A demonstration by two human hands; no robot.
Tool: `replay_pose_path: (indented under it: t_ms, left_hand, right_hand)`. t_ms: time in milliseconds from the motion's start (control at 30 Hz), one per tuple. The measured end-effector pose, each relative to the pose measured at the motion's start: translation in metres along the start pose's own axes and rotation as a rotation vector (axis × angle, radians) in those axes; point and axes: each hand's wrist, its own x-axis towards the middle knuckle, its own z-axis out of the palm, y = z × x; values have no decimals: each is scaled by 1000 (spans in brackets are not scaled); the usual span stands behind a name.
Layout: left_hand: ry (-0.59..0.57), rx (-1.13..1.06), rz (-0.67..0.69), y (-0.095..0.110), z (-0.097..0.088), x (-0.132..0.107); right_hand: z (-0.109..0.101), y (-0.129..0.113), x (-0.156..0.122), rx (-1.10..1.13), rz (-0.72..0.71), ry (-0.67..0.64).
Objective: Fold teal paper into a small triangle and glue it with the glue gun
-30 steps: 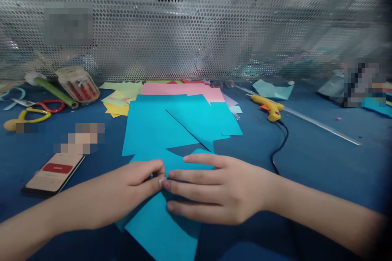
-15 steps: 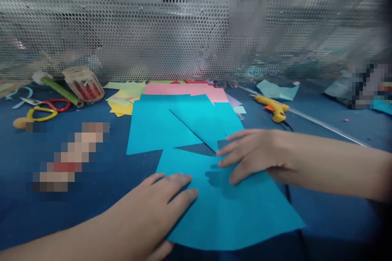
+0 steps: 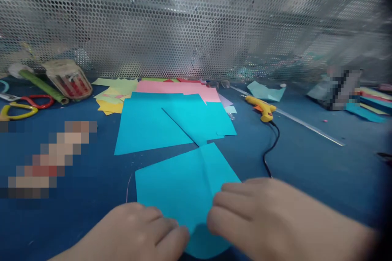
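Observation:
A sheet of bright blue paper [image 3: 174, 183] with a crease running down it lies at the near middle of the table. My left hand [image 3: 143, 232] is closed at its near left edge, fingers curled over the paper. On the near right side, my right hand [image 3: 248, 212] is also closed on the sheet; both thumbs are hidden. The near edge bows upward a little between the hands. Just beyond lie more blue sheets [image 3: 147, 126], one with a folded flap, on top of pink paper [image 3: 171, 87].
At left are scissors [image 3: 23, 108] with red and yellow handles, a tilted jar [image 3: 69, 79] and a green stick [image 3: 43, 85]. Right of the papers sit a yellow glue gun [image 3: 261, 107] with a black cord and a clear rod [image 3: 309, 126]. A perforated metal panel [image 3: 196, 28] stands behind.
Both hands have drawn nearer to me and their fingers have curled in. The near blue sheet has turned and come closer, and a crease now shows. The view has shifted right.

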Motion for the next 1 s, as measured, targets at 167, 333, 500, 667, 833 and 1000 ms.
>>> replay_pose_path:
  t_ms: [167,333,500,667,833,1000]
  left_hand:
    - [-51,-56,-85,-5,-2,2]
    - [52,53,-17,-7,-18,6]
    - [43,204,32,-4,-13,2]
    - [-316,83,-125,-6,-2,7]
    - [-408,75,-157,-7,-3,20]
    - [-323,64,-157,-11,3,14]
  right_hand:
    - [36,-2,22,141,161,-258]
    - [28,23,30,700,332,-318]
    - [44,40,13,1178,557,-295]
    - [56,44,7,1095,641,-92]
    - [56,49,6,450,399,111]
    - [64,50,5,325,279,155]
